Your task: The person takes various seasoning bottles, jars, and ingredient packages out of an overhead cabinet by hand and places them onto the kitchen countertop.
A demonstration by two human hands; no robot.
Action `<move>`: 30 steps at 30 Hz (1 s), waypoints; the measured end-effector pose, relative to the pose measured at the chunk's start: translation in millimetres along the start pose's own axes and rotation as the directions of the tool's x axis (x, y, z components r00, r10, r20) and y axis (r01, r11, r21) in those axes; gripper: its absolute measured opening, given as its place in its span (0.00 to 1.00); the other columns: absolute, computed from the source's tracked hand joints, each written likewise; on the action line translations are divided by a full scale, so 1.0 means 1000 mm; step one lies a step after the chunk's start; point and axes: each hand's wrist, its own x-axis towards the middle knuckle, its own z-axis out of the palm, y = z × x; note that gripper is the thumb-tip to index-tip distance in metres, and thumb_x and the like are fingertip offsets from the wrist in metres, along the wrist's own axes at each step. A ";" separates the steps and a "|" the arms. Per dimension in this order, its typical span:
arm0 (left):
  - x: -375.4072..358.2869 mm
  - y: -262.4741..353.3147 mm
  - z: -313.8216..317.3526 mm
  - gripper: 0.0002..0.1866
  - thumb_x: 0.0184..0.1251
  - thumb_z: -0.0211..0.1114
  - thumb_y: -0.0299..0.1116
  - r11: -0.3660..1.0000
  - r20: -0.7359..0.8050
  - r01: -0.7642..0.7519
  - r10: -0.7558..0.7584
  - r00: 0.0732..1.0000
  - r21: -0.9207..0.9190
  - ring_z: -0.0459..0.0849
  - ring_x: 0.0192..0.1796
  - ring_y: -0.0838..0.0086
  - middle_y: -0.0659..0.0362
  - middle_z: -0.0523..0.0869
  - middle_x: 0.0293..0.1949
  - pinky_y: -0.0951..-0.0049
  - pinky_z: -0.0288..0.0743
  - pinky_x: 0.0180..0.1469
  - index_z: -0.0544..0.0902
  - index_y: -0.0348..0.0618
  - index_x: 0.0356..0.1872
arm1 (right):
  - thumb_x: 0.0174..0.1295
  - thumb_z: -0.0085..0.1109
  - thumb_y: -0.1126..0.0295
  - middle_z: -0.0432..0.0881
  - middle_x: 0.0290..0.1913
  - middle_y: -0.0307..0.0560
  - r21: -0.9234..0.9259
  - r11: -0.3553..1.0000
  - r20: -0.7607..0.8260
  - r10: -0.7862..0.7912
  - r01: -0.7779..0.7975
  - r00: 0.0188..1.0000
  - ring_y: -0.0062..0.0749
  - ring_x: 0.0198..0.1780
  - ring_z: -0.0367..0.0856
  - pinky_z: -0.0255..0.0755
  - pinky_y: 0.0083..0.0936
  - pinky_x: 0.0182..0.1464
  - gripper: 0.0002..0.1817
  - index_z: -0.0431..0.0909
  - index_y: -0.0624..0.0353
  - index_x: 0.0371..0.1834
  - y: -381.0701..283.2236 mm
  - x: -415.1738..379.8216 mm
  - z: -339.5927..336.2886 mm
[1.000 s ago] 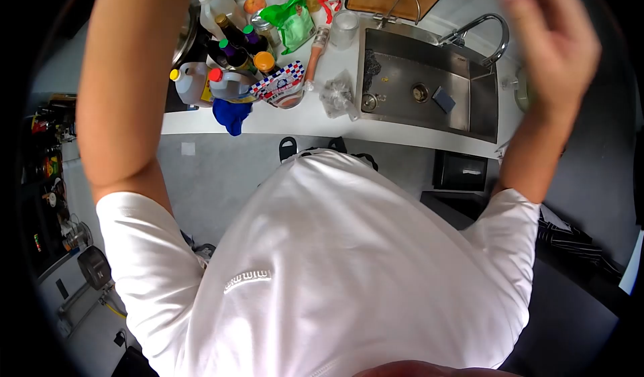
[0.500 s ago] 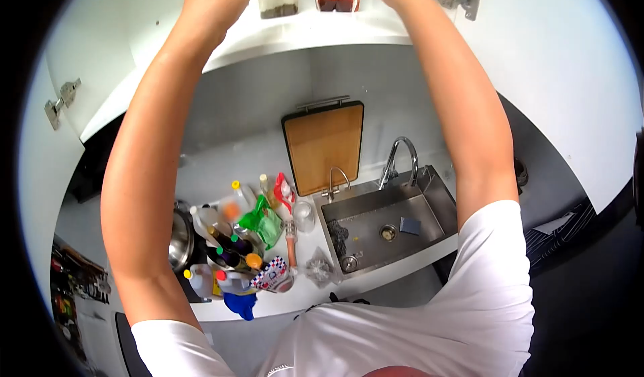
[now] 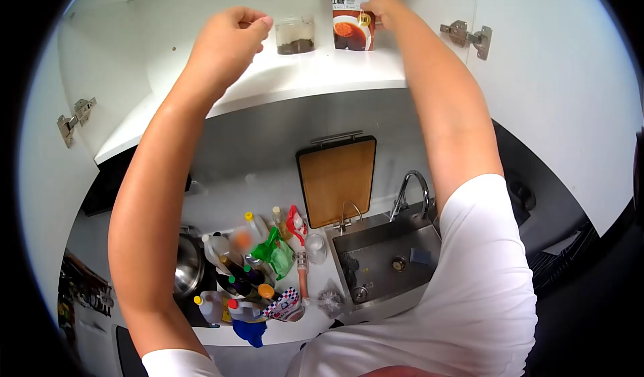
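Note:
Inside the opened wall cabinet, my right hand (image 3: 388, 9) grips the right edge of a brown sugar bag (image 3: 353, 31), which stands upright on the shelf. The bag has a checkered top and a picture of a bowl of dark liquid. Left of it stands a clear jar (image 3: 295, 41) with dark contents at the bottom. My left hand (image 3: 231, 41) hovers just left of the jar, apart from it. Its thumb and fingers are curled together, and nothing shows between them.
Cabinet doors with hinges (image 3: 466, 38) stand open on both sides. Below are a sink (image 3: 376, 263) with a faucet (image 3: 409, 189), a cutting board (image 3: 337, 182) on the wall, several bottles, a green bag (image 3: 275, 253), a rolling pin (image 3: 302, 276) and a metal pan (image 3: 189, 266).
The view has tilted up, so more of the cabinet, both hands and the whole bag now show. My left hand is now visible with curled fingers beside the jar.

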 end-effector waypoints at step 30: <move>-0.316 -0.187 0.108 0.09 0.81 0.63 0.28 0.522 0.301 0.585 -0.531 0.792 -0.621 0.88 0.47 0.78 0.59 0.90 0.45 0.75 0.84 0.55 0.84 0.32 0.51 | 0.71 0.64 0.79 0.88 0.57 0.44 0.499 0.816 0.674 -0.155 -0.291 0.722 0.27 0.56 0.85 0.78 0.28 0.63 0.18 0.78 0.64 0.63 0.256 -0.435 0.083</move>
